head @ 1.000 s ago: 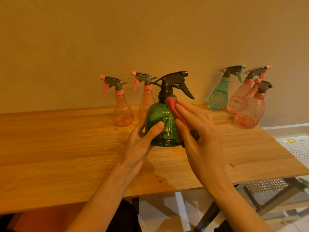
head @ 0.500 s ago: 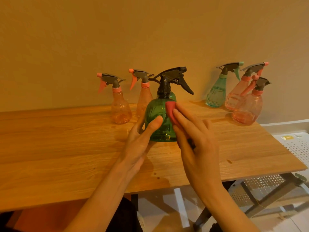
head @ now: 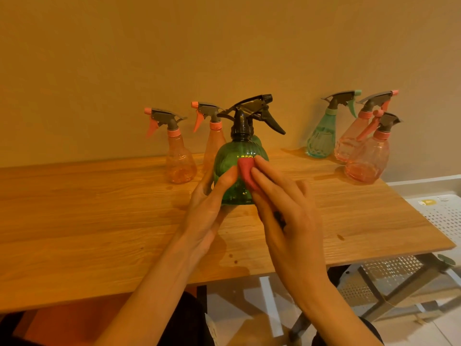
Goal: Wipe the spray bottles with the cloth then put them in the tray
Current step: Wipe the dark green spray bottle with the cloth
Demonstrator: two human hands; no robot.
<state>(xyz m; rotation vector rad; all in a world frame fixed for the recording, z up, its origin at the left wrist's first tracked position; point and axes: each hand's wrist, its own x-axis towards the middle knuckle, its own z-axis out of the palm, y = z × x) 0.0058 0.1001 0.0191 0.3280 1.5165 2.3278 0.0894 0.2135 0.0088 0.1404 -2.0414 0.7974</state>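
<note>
While pressing red cloth (head: 245, 174) with flat right hand (head: 287, 213) against round green plastic spray bottle (head: 237, 176) mid wooden table (head: 99, 208), left hand (head: 207, 206) cupping base: risk tipping if push outruns brace, knocking pink bottle (head: 212, 143) behind.

Two bare arms are showing, coming up from the bottom of the view. The left hand (head: 207, 208) and the right hand (head: 289, 216) are wearing no gloves, no rings and no watch. Both forearms are showing no sleeves all the way down to the bottom edge. Low down between the arms, something dark (head: 189, 320) is showing, maybe the person's clothes, but it is too dim to tell.
</note>
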